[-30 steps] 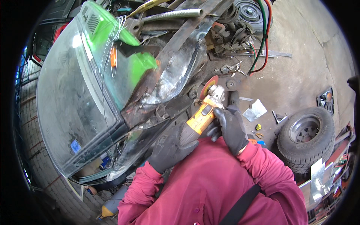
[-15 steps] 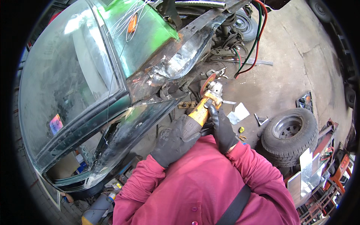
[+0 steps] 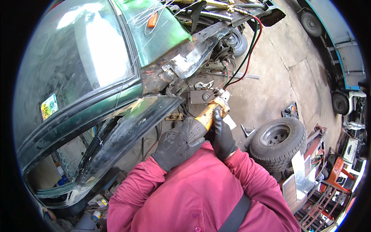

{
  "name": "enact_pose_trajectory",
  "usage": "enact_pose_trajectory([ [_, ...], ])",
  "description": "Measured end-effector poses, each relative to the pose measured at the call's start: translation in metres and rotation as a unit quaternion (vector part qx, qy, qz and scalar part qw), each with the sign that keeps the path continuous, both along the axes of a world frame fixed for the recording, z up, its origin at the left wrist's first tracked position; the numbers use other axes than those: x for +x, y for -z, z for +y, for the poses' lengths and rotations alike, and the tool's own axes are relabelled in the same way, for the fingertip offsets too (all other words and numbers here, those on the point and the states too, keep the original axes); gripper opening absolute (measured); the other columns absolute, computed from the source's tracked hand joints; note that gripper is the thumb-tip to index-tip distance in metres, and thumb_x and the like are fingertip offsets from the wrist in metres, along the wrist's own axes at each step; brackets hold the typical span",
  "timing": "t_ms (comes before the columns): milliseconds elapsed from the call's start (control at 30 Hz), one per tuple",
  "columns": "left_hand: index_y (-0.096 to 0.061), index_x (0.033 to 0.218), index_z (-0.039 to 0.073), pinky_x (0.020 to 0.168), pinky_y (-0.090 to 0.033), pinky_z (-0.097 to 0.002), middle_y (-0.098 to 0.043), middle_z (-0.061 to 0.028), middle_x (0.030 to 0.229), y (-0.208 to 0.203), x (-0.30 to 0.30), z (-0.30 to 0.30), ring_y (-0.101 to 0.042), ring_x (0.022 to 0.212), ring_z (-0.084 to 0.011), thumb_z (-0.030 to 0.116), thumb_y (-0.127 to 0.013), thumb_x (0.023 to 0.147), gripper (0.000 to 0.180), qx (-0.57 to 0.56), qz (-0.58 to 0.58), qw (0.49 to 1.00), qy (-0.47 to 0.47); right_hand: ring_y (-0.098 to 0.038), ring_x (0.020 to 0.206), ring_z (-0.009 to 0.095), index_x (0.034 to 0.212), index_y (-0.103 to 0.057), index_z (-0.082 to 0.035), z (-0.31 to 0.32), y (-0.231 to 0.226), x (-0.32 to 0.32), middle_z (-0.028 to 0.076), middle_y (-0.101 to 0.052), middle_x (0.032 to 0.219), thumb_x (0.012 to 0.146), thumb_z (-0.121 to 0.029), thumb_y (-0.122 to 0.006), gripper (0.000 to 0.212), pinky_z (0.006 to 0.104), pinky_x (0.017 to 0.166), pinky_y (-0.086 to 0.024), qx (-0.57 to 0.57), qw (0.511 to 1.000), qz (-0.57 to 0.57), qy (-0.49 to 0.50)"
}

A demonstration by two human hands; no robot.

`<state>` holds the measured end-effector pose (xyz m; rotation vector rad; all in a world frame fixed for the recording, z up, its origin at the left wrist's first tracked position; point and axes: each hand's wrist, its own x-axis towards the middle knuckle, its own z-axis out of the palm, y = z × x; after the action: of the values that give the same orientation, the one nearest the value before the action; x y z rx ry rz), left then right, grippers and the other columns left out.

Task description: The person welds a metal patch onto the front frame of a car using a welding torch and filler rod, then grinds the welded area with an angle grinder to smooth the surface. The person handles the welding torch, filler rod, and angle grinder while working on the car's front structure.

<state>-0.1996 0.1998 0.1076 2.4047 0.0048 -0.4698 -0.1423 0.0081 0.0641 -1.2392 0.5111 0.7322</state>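
Observation:
Both my hands wear dark gloves and hold a yellow-and-grey angle grinder [image 3: 206, 117] in front of my chest. My left hand [image 3: 172, 144] is wrapped round its grey rear end. My right hand [image 3: 223, 136] grips the yellow body nearer the head, thumb lying along the top. The grinder's metal head points away from me; its disc shows poorly here. Beyond and left of it is the car's bare, rusty front body section [image 3: 154, 77], apart from the tool. The open dark car door [image 3: 131, 125] stands left of my left hand.
A green hood [image 3: 166, 44] carries white wire and an orange lamp [image 3: 153, 19]. Red and green hoses [image 3: 253, 50] hang beyond the grinder. A wheel with tyre [image 3: 276, 143] lies to my right, near metal sheets [image 3: 303, 174]. A blue-sided vehicle [image 3: 348, 46] stands far right.
My view has swung to the right, bringing the blue-sided vehicle in. Both hands keep their hold on the grinder, whose disc, earlier plain as a reddish edge, is now hard to make out.

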Motion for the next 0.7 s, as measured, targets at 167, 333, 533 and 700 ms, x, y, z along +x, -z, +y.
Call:
enact_pose_trajectory([
  [167, -0.051, 0.153, -0.004, 0.094, -0.060, -0.0493, -0.068, -0.0296, 0.132, -0.008, 0.006, -0.011, -0.073, 0.111, -0.0422, 0.053, -0.075, 0.096, 0.084, 0.013, -0.022, 1.000, -0.006, -0.074, 0.076, 0.020, 0.111, -0.068, 0.002, -0.012, 0.002, 0.007, 0.014, -0.070, 0.092, 0.110, -0.053, -0.060, 0.056, 0.0328, 0.067, -0.064, -0.002, 0.998, -0.064, 0.015],
  [333, -0.050, 0.154, -0.003, 0.095, -0.060, -0.0502, -0.068, -0.0291, 0.132, -0.007, 0.032, -0.043, -0.073, 0.111, -0.0433, 0.052, -0.076, 0.096, 0.085, 0.036, -0.048, 0.998, -0.013, -0.074, 0.080, 0.021, 0.105, -0.068, 0.006, -0.048, 0.019, 0.039, 0.014, -0.069, 0.089, 0.111, -0.052, -0.057, 0.060, 0.0336, 0.066, -0.064, 0.022, 0.996, -0.085, -0.029],
  [533, -0.046, 0.157, -0.002, 0.099, -0.058, -0.0503, -0.065, -0.0272, 0.139, -0.013, 0.091, -0.123, -0.070, 0.119, -0.0426, 0.050, -0.077, 0.095, 0.086, 0.026, -0.083, 0.996, -0.018, -0.077, 0.093, 0.030, 0.145, -0.052, -0.003, -0.138, 0.037, 0.105, 0.020, -0.074, 0.108, 0.106, -0.026, -0.070, 0.048, 0.0434, 0.083, -0.063, -0.069, 0.884, -0.411, -0.213],
  [700, -0.043, 0.159, 0.000, 0.104, -0.056, -0.0508, -0.062, -0.0270, 0.143, -0.004, 0.127, -0.192, -0.066, 0.125, -0.0427, 0.047, -0.078, 0.095, 0.086, 0.016, -0.054, 0.998, -0.043, -0.074, 0.100, 0.020, 0.126, -0.060, 0.002, -0.199, 0.030, 0.150, 0.011, -0.071, 0.112, 0.111, -0.046, -0.061, 0.050, 0.0361, 0.088, -0.061, -0.067, 0.892, -0.400, -0.201],
])
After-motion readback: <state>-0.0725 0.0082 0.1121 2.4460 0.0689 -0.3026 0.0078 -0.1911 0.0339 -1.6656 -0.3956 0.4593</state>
